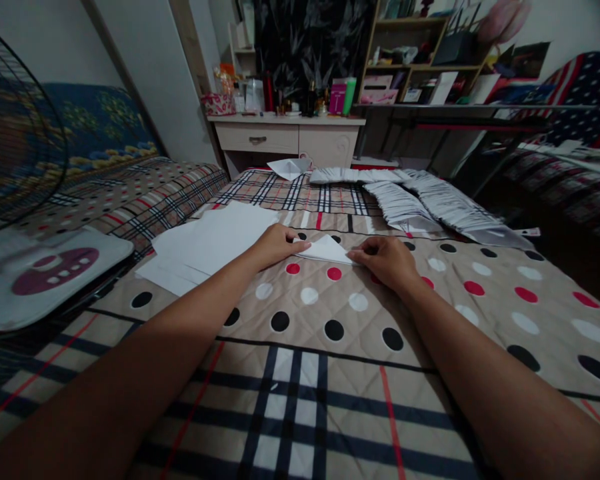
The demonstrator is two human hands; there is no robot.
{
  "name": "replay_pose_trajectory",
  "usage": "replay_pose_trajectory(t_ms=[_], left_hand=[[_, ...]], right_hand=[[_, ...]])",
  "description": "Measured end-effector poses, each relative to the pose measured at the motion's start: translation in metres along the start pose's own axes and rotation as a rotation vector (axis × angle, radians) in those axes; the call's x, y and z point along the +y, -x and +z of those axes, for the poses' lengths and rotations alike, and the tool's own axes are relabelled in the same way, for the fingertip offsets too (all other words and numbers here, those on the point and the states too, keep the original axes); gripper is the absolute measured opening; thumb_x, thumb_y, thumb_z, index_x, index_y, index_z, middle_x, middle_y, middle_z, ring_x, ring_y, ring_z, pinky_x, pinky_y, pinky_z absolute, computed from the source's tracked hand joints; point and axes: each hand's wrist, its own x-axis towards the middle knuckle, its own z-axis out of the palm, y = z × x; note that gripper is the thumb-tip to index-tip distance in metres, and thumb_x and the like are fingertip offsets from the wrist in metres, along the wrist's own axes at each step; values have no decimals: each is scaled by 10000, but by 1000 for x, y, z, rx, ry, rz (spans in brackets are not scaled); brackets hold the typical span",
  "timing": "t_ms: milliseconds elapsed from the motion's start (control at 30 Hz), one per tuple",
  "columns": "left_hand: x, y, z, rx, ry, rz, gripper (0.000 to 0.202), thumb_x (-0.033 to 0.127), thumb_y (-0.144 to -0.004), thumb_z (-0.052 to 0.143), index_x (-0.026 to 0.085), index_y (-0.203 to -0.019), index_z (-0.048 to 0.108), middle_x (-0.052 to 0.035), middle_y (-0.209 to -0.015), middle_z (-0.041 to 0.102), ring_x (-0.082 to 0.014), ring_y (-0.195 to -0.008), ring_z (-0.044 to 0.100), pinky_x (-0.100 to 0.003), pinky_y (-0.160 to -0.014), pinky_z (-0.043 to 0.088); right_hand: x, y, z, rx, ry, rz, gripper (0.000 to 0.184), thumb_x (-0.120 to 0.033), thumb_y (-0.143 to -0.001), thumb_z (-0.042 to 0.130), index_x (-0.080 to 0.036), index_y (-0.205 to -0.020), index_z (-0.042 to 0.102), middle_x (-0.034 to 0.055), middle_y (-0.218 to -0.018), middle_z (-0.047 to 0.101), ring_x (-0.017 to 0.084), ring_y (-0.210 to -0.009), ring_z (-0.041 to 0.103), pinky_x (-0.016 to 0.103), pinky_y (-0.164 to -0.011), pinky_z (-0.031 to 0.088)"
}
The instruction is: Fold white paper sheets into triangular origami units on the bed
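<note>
I have the folded paper (326, 250) between my two hands, around the middle of the quilted spread (247, 300), nearer its far edge than its near one. Its long axis runs side to side, from one hand to the other, dipping slightly towards me at the right, and its peak points to the far edge. Neither hand is clearly nearer: the left hand (275, 247) pinches the left corner, thumb on top, and the right hand (390, 260) has thumb and fingertips closed on the right corner. I can't tell how far the hidden fingers reach underneath.

Just beyond my left hand, towards the spread's left edge, lie loose white sheets (215, 237), overlapping. Rows of folded pieces (447, 203) are packed near the far right corner, and a separate white piece (286, 169) sits at the far edge.

For containers, I see the dresser's drawer (275, 139), closed, so its contents are hidden from me. Behind, to the right, the open shelf unit (405, 24) holds a pink box (379, 97) and small items too dim to name
</note>
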Motion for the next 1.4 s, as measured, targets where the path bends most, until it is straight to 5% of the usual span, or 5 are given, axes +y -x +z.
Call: replay_pose_trajectory(t_ms=[967, 1400], left_hand=[[0, 2, 6, 125, -137, 85, 367, 406, -674, 738, 162, -514, 515, 29, -560, 488, -108, -564, 428, -264, -543, 274], [-4, 1, 7, 122, -247, 59, 324, 429, -650, 771, 163, -641, 585, 13, -649, 548, -121, -592, 468, -259, -546, 302]], right_hand=[[2, 1, 0, -25, -3, -45, 252, -456, -721, 719, -219, -805, 728, 15, -735, 697, 166, -655, 590, 270, -535, 310], [1, 0, -1, -55, 36, -31, 247, -444, -720, 732, -227, -837, 720, 12, -790, 704, 177, -712, 605, 280, -562, 335]])
